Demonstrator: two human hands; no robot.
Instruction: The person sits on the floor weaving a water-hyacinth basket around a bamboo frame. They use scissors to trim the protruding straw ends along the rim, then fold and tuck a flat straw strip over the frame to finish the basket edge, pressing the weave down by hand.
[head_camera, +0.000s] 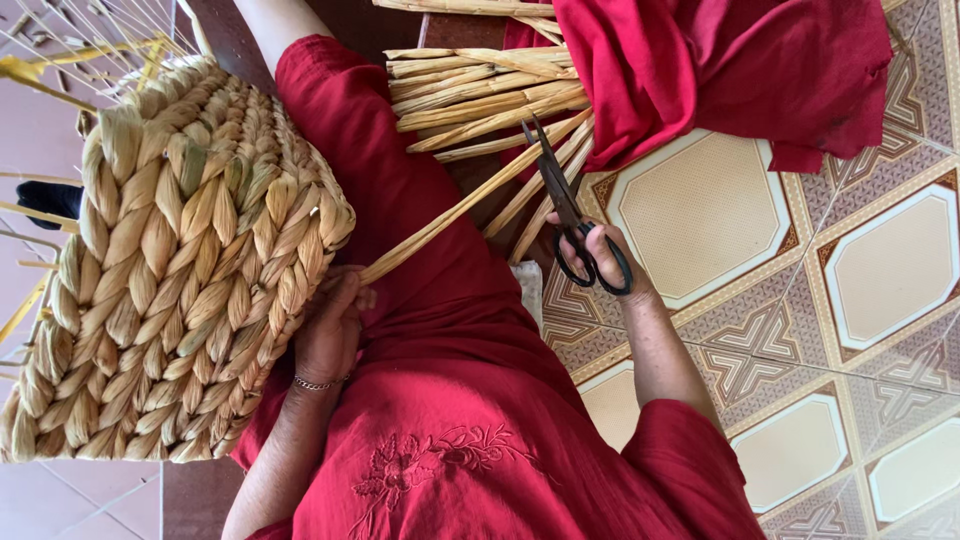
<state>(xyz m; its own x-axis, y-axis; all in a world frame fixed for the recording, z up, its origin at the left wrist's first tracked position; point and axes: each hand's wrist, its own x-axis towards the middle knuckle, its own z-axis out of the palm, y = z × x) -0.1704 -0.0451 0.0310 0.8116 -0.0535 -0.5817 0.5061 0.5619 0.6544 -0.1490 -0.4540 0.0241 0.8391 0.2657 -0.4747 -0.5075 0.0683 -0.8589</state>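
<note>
While the left hand (330, 335) presses vs the rim of the woven straw basket (170, 270), its fingers are curled closed, pinching the near end of one long dried straw strand (450, 210) right where it leaves the weave. That strand runs taut from the fingertips out twd the bundle of loose straw stalks (480, 95) lying beyond both hands. The right hand (605, 260) grips black scissors (570, 215); thumb & fingers sit thru the loop handles, clenched round them. Blades point away from the fingers, slightly parted, tips in among the stalks just past the knuckles; can't tell if they touch any stalk. Basket rests on the lap, chunky braided rows, w/ thin uncut spokes sticking out on the side far from the left fingers. A thin bracelet (318, 383) sits at the left wrist. Red cloth (730, 70) lies heaped beyond the right fingers, partly over the stalks. Patterned floor tiles (880, 270) spread beside the right hand, outboard of it. Person wears a red embroidered garment (450, 440).
</note>
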